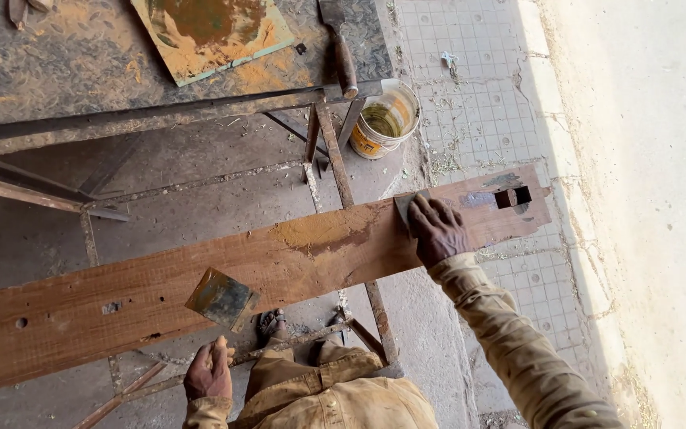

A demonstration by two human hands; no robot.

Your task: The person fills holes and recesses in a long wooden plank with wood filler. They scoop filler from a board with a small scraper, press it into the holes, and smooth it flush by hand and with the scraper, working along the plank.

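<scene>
Plank (279, 270): long reddish-brown board, lying across a metal trestle frame (343, 175), long axis running from lower left to upper right, far end cut with a square hole (512, 197).

Nearest: left hand (208, 372) low at the plank's near edge, fingers curled around the handle of a wide flat scraper (222, 298) whose blade lies flat on the wood.

Further out: right hand (436, 230) pressed palm-down on the plank, fingers flexed over a small scraper blade (406, 205) at the far edge. Right hand sits nearer the holed end; an orange filler patch (323, 232) lies between the two hands, along the axis.

Beyond: paint bucket (385, 119) on the floor, and a tabletop (81, 56) stained orange.
</scene>
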